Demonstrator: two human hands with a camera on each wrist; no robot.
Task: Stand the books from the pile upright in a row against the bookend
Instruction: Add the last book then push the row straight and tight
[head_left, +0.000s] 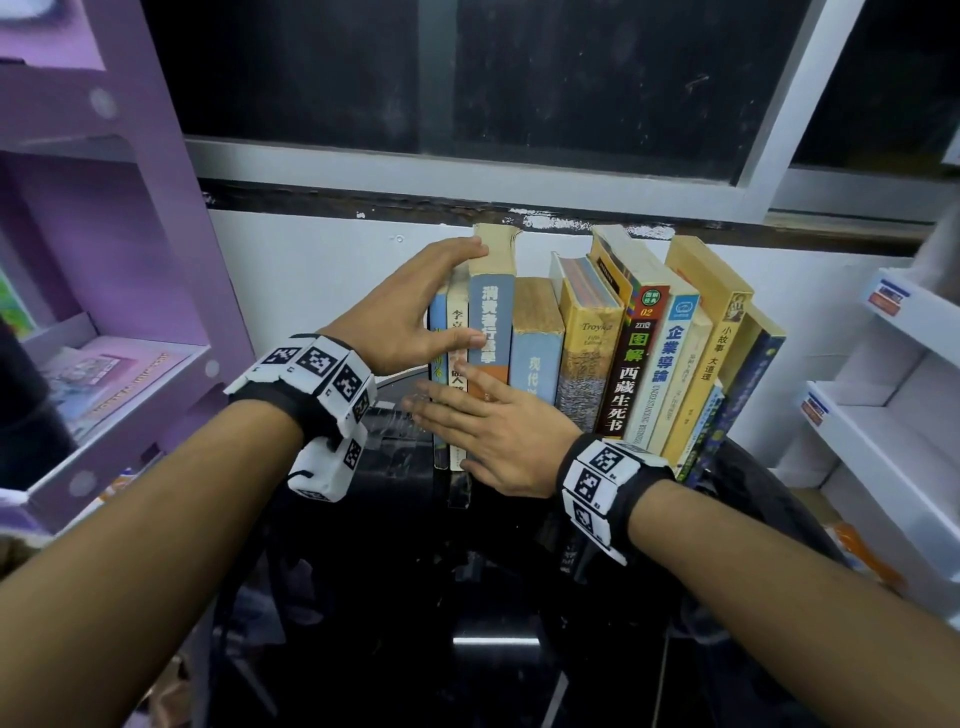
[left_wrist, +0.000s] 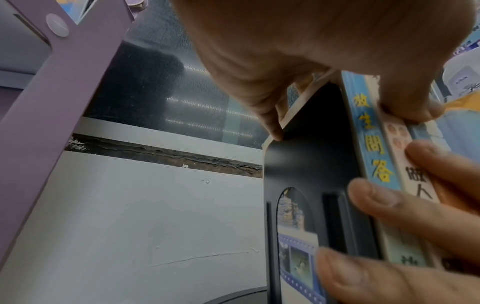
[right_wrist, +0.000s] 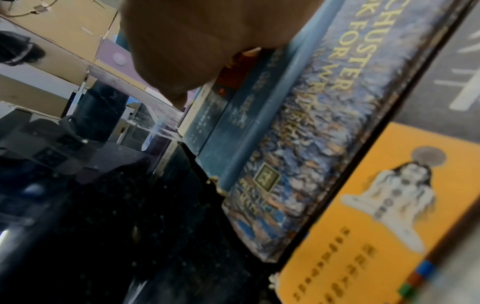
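We are squaring up the row of books (head_left: 571, 353) against the bookend (left_wrist: 306, 164), the black plate at the row's left end, and no flat pile shows in any view. To do this well we should press the leftmost books flush to the bookend and keep their feet level on the dark table (head_left: 395, 597) before nudging the rest over — the books farther from the bookend lean away from it, so they need closing up or they will slide. Our left hand (head_left: 415, 306) reaches over the bookend end of the row, fingers laid along the top of the tall grey-blue book (head_left: 491, 312) and thumb pressed on its spine, clasping the first few books. Our right hand (head_left: 488, 436) lies flat with fingers straight against the lower spines just beside the bookend, pushing — not gripping.
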